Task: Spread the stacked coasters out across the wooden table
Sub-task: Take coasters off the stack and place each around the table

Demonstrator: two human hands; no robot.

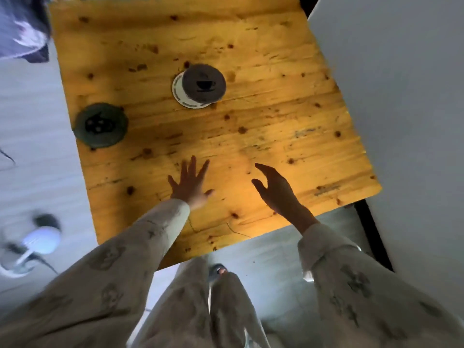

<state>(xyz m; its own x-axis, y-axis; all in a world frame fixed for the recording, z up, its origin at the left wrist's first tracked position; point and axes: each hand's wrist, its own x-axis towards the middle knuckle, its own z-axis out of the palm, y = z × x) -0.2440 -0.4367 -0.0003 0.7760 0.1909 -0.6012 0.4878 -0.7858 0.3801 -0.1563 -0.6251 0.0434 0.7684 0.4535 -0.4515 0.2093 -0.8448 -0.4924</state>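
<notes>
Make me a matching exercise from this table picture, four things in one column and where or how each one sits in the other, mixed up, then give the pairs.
Things:
1. grey coaster with cup print
2. white coaster
3. dark green coaster
4. left hand

Places or states:
A. alone near the table's left edge
B. open, fingers spread, above the wood near the front
C. on top of the pair in the middle
D. partly covered, showing only a crescent

Pairs: 1-C, 2-D, 3-A, 4-B
</notes>
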